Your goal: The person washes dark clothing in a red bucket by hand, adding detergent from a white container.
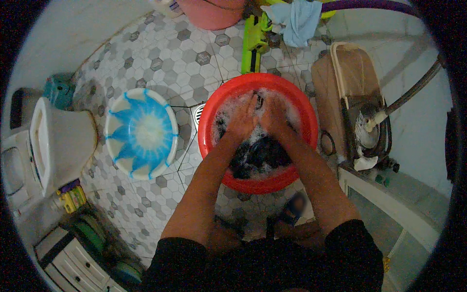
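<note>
We see our left hand [242, 118] and right hand [273, 116] side by side in the red basin [210, 113], fingers curled onto dark, soapy cloth [260, 155] amid foam.

Black short sleeves, bare forearms, dark sandal on one foot

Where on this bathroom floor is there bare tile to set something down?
Bare tile lies beyond the blue-and-white basin, toward the pink tub. Crowded: the red basin with both hands in suds, and by the hose.
</note>
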Tool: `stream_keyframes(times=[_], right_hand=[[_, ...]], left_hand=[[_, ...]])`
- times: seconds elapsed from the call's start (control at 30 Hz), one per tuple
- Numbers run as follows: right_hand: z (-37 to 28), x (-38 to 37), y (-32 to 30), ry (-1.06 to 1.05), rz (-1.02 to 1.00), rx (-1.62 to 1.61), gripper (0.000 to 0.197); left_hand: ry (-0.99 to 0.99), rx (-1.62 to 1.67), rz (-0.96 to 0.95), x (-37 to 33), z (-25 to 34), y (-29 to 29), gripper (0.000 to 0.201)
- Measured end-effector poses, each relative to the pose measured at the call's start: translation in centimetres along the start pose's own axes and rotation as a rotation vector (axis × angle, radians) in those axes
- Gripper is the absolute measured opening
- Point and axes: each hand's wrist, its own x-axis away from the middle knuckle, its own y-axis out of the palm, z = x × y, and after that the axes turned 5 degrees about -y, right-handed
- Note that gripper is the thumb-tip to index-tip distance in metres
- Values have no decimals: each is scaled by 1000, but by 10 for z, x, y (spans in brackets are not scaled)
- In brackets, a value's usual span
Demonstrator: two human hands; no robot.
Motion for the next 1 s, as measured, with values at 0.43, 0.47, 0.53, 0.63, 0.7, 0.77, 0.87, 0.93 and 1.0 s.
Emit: stream_keyframes(times=[0.43,0.47,0.53,0.63,0.7,0.77,0.87,0.93,1.0], right_hand=[[14,9,-48,-344,74,-214,35],[13,15,-59,-418,131,-246,34],[12,27,-84,-296,34,-316,39],[32,50,-98,-359,-16,-140,52],[30,66,-96,-451,-101,12,67],[15,87,-98,-503,-253,127,86],[27,119,-79,-424,-389,318,114],[29,118,-72,-358,-476,343,122],[22,116,-67,-313,-501,368,114]], left_hand=[[-106,-47,-28,-7,1,-60,35],[-133,-50,-6,-6,8,-68,30],[-128,-58,-158,-1,33,-89,27],[-9,-22,-230,13,67,-100,22],[95,-29,-274,34,66,-89,34],[222,-168,-212,64,60,-65,52],[278,-351,-322,88,76,-56,77],[279,-461,-416,88,79,-57,86],[296,-563,-469,85,75,-57,89]])
